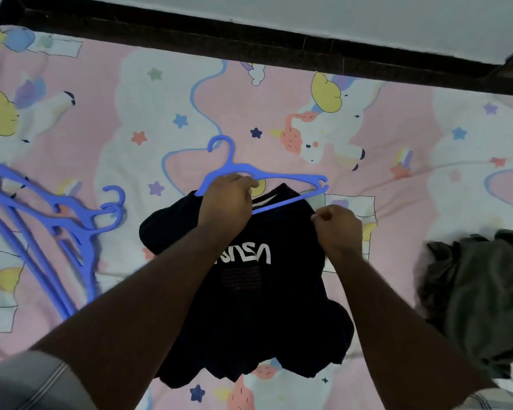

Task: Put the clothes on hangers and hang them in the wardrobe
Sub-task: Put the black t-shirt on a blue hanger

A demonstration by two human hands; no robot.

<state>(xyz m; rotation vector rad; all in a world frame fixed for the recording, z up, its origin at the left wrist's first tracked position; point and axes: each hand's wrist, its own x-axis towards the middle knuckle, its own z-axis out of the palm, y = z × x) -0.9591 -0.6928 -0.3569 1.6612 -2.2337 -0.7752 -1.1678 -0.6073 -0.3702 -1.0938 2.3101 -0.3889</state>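
A dark navy T-shirt (255,309) with white NASA lettering lies flat on the bed, its collar pointing away from me. A blue plastic hanger (282,176) sits at the collar, its left end tucked into the shirt. My left hand (225,202) grips the hanger's left shoulder over the collar. My right hand (338,229) pinches the shirt's fabric at its right shoulder, just below the hanger's lower bar.
Several more blue hangers (54,229) lie stacked on the left of the bed. A crumpled grey-green garment (480,294) sits at the right. The pink unicorn-print bedsheet (397,119) ends at a dark bed frame (249,45) beyond.
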